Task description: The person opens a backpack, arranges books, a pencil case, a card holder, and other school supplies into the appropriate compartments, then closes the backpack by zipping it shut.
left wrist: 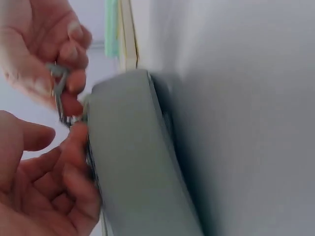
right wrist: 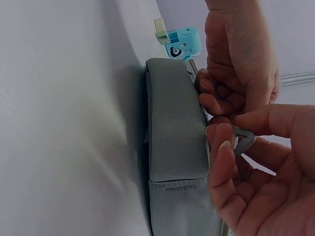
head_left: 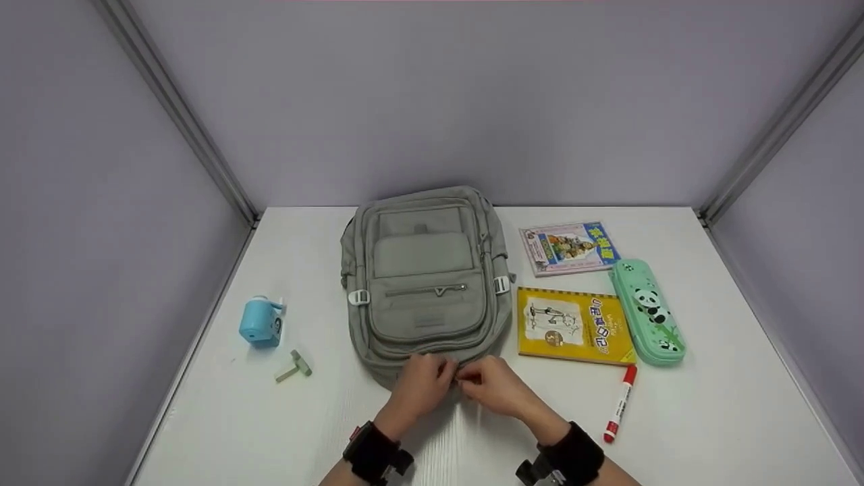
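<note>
A grey backpack (head_left: 428, 253) lies on its back on the white table, with its zipped front pocket facing up. At its near edge my right hand (head_left: 496, 385) pinches a grey zipper pull (right wrist: 244, 141) between thumb and fingers. Close beside it, my left hand (head_left: 422, 385) has its curled fingers on the backpack's edge by the zipper. The thumb (left wrist: 39, 136) of that hand stands apart from its index finger in the left wrist view. The hands almost meet, and the zipper's slider is hidden among the fingers.
Left of the bag are a blue pencil sharpener (head_left: 260, 322) and a small green hammer-shaped piece (head_left: 295, 366). On the right lie a pink-edged book (head_left: 570, 248), a yellow book (head_left: 574, 325), a green panda pencil case (head_left: 649, 312) and a red-capped marker (head_left: 619, 405). Grey panels wall the table.
</note>
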Demonstrator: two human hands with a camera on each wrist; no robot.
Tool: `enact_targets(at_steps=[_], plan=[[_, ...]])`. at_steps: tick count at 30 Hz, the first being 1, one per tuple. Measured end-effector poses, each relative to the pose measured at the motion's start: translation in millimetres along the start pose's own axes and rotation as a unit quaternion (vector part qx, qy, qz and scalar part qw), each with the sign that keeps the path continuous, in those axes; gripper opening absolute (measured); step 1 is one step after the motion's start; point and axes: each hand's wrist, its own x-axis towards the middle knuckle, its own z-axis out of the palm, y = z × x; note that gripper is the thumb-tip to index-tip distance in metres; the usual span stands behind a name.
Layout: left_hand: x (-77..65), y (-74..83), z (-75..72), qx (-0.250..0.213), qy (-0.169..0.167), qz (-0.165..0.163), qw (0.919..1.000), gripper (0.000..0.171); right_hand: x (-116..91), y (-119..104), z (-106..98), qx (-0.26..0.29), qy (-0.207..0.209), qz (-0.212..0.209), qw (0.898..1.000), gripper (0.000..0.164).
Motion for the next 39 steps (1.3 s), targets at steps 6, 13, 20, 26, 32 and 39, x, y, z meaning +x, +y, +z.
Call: enact_targets(at_steps=[6,13,20,26,32,39], plan=[[2.4,2.3,-0.8,-0.105,-0.073,-0.082,0.9884,0.046,-2,-9,4,-0.029,0.028,-0.012,0.999,0.014],[3.5,-1.3,-2.5,-0.125,-0.103,-0.079,0.9835,0.037,-2,-8,0,-0.093,0.096,-0.066,0.989,0.007],[-1.0,2.2,-2.3,-0.019,-0.06,-0.038,0.9973,0.039,15,14,-6,-0.262,0.149,-0.14,0.943,0.028],[-6.2,4.2,-2.3,0.076,-0.008,-0.012,0.997,0.039,23,23,-8,-0.261,0.07,-0.146,0.952,0.016],[-10.5,4.9,-5.5,0.142,0.01,0.011,0.9897,0.032,23,30,-12,-0.225,0.06,-0.15,0.961,0.011],[-18.3,-3.8,-11.8,0.174,0.037,0.031,0.9835,0.02,19,34,-14,-0.212,0.06,-0.133,0.966,0.01]])
